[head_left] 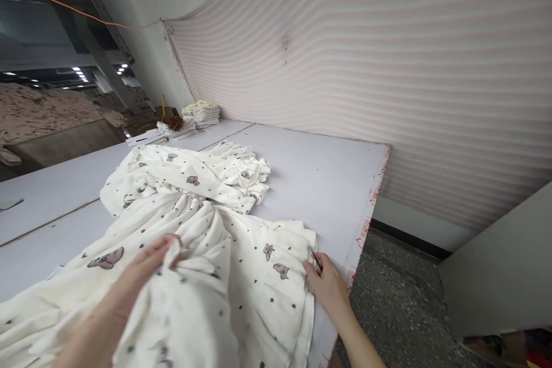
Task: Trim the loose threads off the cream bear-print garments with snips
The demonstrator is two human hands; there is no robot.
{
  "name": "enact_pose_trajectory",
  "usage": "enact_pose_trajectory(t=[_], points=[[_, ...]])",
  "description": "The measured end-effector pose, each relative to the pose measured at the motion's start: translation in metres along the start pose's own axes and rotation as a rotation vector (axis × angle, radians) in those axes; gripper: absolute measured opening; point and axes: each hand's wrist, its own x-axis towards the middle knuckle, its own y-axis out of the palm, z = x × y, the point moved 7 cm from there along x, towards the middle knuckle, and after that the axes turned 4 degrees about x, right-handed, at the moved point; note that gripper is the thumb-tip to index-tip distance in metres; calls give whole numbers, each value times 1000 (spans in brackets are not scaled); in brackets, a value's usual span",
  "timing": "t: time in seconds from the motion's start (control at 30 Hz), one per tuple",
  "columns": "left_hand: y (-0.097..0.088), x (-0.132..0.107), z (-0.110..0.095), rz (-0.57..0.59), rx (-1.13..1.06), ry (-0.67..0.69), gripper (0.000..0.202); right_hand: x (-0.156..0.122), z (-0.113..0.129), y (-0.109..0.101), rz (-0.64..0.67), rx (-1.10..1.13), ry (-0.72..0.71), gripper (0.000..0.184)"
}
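Note:
A white garment printed with small pink bows and dark dots lies crumpled across a pale grey table. My left hand is closed on a raised fold of the cloth near the middle. My right hand rests at the garment's right hem, fingers pinched round a small thin metal tool, possibly thread snips, whose tip touches the fabric edge.
The table's right edge drops to a speckled floor. Folded white stacks and a brown brush-like object sit at the far end. A pink-striped sheet hangs behind. A grey panel stands at right.

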Motion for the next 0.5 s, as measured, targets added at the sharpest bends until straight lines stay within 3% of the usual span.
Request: enact_pose_trajectory(t=[0.1,0.17,0.27,0.4,0.5], points=[[66,-13,13,229,122,-13,33,14,3,9,-21,38,-31,17],[110,-18,16,382,351,101,33,21,3,13,-54,82,-42,19],[161,-15,20,455,525,206,28,29,-2,15,-103,174,-14,26],[207,1,29,495,582,248,36,35,0,20,-84,337,27,28],[221,7,39,507,573,260,41,24,14,27,-3,471,-12,31]])
